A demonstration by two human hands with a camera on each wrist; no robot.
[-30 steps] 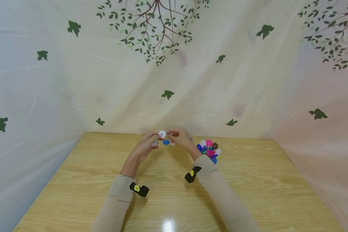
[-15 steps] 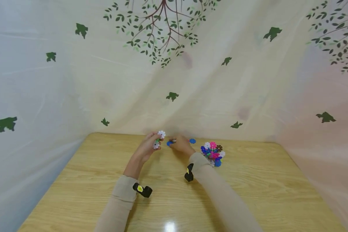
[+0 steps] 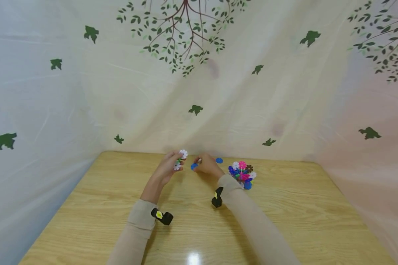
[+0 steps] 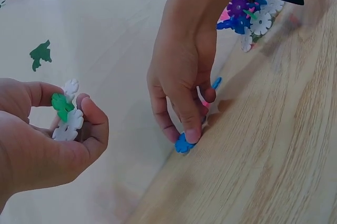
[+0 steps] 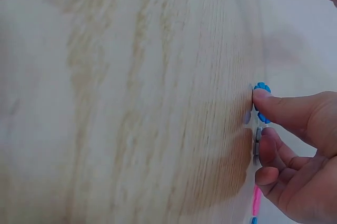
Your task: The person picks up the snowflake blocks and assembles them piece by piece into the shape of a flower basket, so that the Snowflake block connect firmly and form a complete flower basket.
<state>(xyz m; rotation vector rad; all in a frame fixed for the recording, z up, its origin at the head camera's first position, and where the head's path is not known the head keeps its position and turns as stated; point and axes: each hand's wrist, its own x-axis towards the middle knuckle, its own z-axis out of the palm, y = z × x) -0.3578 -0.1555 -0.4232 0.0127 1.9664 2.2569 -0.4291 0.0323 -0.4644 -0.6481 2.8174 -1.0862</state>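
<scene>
My left hand (image 3: 164,171) holds a small chain of flower-shaped plastic building discs above the far part of the table. In the left wrist view a green disc (image 4: 62,107) joins a white disc (image 4: 70,126) and another white disc (image 4: 71,87). To its right, down at the tabletop, my right hand (image 3: 208,165) pinches a blue disc (image 3: 194,166) between thumb and finger. Seen from the right wrist, a pale disc (image 5: 258,145) stands edge-on beside the curled fingers, with a pink disc (image 5: 256,200) below it.
Another blue disc (image 3: 219,161) lies behind the right hand on the wooden table (image 3: 285,206). Right of that hand sits a many-coloured cluster (image 3: 242,175) of joined discs. A printed cloth backdrop (image 3: 152,110) hangs along the table's far edge.
My right hand has come away from the discs in the left hand and gone down to the tabletop, where it has taken hold of the blue disc. The left hand keeps its chain.
</scene>
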